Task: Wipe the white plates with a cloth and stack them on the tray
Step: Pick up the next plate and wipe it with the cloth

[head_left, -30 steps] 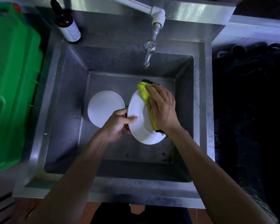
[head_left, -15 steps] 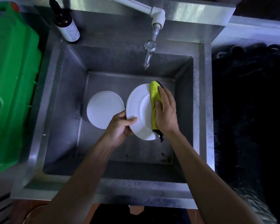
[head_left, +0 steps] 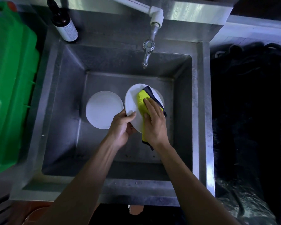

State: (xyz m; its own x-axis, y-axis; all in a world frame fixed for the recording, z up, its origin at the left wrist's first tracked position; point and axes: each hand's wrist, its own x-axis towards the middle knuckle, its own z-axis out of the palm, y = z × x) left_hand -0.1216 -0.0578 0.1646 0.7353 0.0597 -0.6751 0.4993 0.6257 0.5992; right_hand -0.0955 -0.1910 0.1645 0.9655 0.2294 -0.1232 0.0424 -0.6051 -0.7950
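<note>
- The right hand presses the cloth flat-fingered on the held plate; half a second ago the cloth sat at the plate's right edge, now it lies across the middle.
- The left hand pinches the plate's lower left rim, thumb on top, as before.
- The plate is white, tilted, held above the sink floor; the cloth is yellow with dark edging.
- A second plate lies in the sink, just left of the left hand.
</note>
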